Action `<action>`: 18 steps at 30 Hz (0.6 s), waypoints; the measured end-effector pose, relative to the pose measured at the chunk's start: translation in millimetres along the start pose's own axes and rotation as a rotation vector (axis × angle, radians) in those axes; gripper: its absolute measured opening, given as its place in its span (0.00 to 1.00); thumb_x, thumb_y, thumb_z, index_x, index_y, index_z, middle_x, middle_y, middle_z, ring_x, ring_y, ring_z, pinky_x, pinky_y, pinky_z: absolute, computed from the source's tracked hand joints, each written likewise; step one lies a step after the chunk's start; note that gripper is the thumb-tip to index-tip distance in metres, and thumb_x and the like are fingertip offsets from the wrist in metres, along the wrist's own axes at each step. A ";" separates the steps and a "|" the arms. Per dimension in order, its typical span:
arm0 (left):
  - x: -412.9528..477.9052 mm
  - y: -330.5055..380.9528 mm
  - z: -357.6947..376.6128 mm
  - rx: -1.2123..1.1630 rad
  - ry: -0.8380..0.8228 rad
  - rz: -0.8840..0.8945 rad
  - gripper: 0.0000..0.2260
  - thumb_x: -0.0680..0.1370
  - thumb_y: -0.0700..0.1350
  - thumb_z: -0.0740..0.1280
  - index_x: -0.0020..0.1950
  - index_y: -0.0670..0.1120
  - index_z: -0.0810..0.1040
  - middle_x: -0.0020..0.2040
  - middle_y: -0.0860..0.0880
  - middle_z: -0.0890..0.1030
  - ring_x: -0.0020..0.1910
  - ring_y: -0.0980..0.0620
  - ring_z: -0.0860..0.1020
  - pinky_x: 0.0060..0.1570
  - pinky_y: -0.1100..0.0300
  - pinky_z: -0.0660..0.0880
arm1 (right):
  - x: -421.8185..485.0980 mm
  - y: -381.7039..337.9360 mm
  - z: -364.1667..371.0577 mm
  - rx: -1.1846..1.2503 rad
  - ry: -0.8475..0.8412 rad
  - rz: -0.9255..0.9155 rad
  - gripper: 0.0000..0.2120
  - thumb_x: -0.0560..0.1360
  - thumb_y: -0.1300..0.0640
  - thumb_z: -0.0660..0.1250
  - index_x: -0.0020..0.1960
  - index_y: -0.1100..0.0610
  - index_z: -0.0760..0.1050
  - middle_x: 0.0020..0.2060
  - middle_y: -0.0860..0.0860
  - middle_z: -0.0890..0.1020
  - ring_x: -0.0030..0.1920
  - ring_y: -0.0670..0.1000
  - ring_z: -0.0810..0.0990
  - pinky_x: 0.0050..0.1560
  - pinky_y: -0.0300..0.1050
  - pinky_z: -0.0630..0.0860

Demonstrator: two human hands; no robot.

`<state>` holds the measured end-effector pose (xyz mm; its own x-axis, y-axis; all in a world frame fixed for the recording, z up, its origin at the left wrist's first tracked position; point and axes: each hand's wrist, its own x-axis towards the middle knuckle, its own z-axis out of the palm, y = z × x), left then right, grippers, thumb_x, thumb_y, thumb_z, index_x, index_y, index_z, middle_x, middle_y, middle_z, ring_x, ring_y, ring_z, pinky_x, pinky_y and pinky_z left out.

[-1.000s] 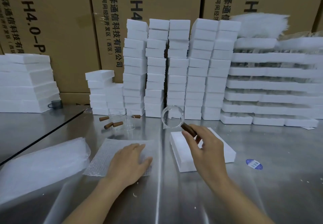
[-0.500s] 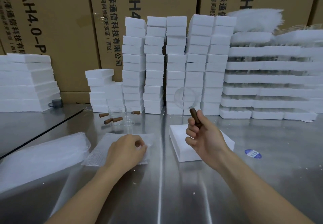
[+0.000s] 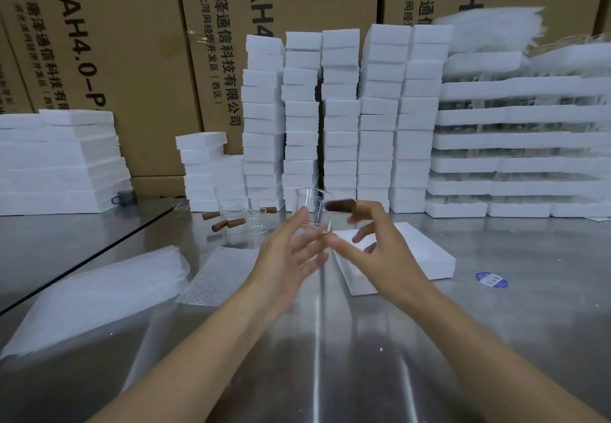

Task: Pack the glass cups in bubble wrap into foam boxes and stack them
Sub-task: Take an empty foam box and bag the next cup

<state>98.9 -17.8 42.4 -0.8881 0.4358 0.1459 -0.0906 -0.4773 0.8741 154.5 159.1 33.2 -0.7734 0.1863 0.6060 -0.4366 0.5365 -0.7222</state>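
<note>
Right now the glass cup (image 3: 312, 209) is off the table (image 3: 330, 356), upright between your two raised hands at 12 o'clock, its brown handle (image 3: 339, 206) pointing toward 3 o'clock. Your left hand (image 3: 287, 257) is released: its fingers are straight and spread, with the tips against the cup's left wall. Your right hand (image 3: 380, 250) has its thumb at the cup's base and its forefinger by the end of the handle. The blur there is heavy, so I cannot tell whether that hand is truly grasping the cup.

Below your left hand, at 10 o'clock, a single bubble wrap sheet (image 3: 218, 274) lies flat on the steel. A thicker pile of wrap (image 3: 96, 293) sits at 9 o'clock. Under your right hand, toward 2 o'clock, lies one closed foam box (image 3: 426, 257), with a blue sticker (image 3: 491, 280) on the table at 3 o'clock.

At 11 o'clock, more cups (image 3: 236, 216) with brown handles stand together. Behind them, tall stacks of foam boxes (image 3: 340, 118) line the back at 12 o'clock, against printed cartons (image 3: 132, 42).
</note>
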 end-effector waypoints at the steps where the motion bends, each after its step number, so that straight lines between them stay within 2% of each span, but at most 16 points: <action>1: -0.3 0.5 1.6 -0.087 -0.014 -0.071 0.25 0.77 0.59 0.75 0.66 0.46 0.75 0.60 0.39 0.87 0.59 0.43 0.87 0.59 0.50 0.82 | -0.8 0.7 2.6 -0.023 0.002 -0.024 0.30 0.73 0.43 0.78 0.71 0.36 0.69 0.62 0.35 0.75 0.57 0.43 0.77 0.51 0.39 0.76; 3: -0.1 0.0 4.9 -0.157 -0.032 -0.170 0.28 0.79 0.63 0.71 0.67 0.43 0.73 0.60 0.38 0.87 0.57 0.43 0.88 0.57 0.48 0.82 | -0.4 1.1 6.2 -0.060 0.028 -0.092 0.36 0.71 0.47 0.80 0.73 0.34 0.66 0.67 0.34 0.72 0.64 0.43 0.75 0.57 0.39 0.76; 7: 0.7 -9.7 10.8 -0.100 -0.029 -0.281 0.27 0.81 0.67 0.65 0.57 0.43 0.85 0.58 0.44 0.88 0.48 0.48 0.87 0.52 0.51 0.80 | 1.3 2.1 8.8 -0.130 0.102 -0.200 0.27 0.73 0.49 0.79 0.68 0.40 0.73 0.63 0.38 0.77 0.67 0.45 0.75 0.63 0.44 0.74; 10: 1.9 -14.7 9.6 -0.140 0.013 -0.225 0.23 0.81 0.62 0.69 0.60 0.44 0.85 0.55 0.44 0.86 0.49 0.46 0.86 0.53 0.49 0.82 | 0.5 1.3 10.2 -0.284 0.177 -0.273 0.26 0.73 0.47 0.79 0.68 0.45 0.74 0.59 0.36 0.77 0.63 0.44 0.76 0.64 0.42 0.73; 12: 0.5 -12.6 7.8 -0.144 -0.021 -0.180 0.21 0.77 0.58 0.75 0.62 0.44 0.84 0.55 0.42 0.86 0.52 0.43 0.86 0.57 0.47 0.82 | 0.9 -0.6 11.7 -0.327 0.198 -0.298 0.27 0.73 0.46 0.78 0.70 0.46 0.74 0.59 0.37 0.77 0.63 0.45 0.75 0.65 0.42 0.72; 14: -0.2 -9.7 7.6 -0.113 -0.065 -0.175 0.22 0.74 0.57 0.78 0.61 0.44 0.85 0.56 0.41 0.86 0.52 0.44 0.86 0.58 0.47 0.82 | 1.7 -2.2 12.7 -0.333 0.208 -0.311 0.29 0.74 0.44 0.76 0.72 0.44 0.72 0.60 0.37 0.76 0.63 0.43 0.73 0.65 0.37 0.69; 16: 0.0 -9.0 8.2 -0.127 -0.066 -0.200 0.22 0.74 0.60 0.75 0.57 0.43 0.87 0.56 0.41 0.87 0.51 0.45 0.87 0.58 0.48 0.80 | 1.7 -3.5 13.2 -0.310 0.204 -0.296 0.29 0.73 0.43 0.75 0.71 0.43 0.72 0.60 0.36 0.75 0.65 0.42 0.72 0.65 0.34 0.67; 18: 1.1 -10.3 7.6 -0.128 -0.054 -0.232 0.26 0.78 0.64 0.69 0.58 0.42 0.89 0.56 0.41 0.87 0.50 0.46 0.87 0.57 0.48 0.80 | 1.2 -3.4 13.1 -0.297 0.208 -0.300 0.25 0.72 0.42 0.75 0.67 0.45 0.74 0.60 0.37 0.75 0.65 0.43 0.72 0.66 0.39 0.70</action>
<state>102.3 -6.6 37.1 -0.8120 0.5832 -0.0239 -0.3481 -0.4508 0.8219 149.0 146.7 32.0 -0.5113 0.1315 0.8493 -0.4531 0.7984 -0.3964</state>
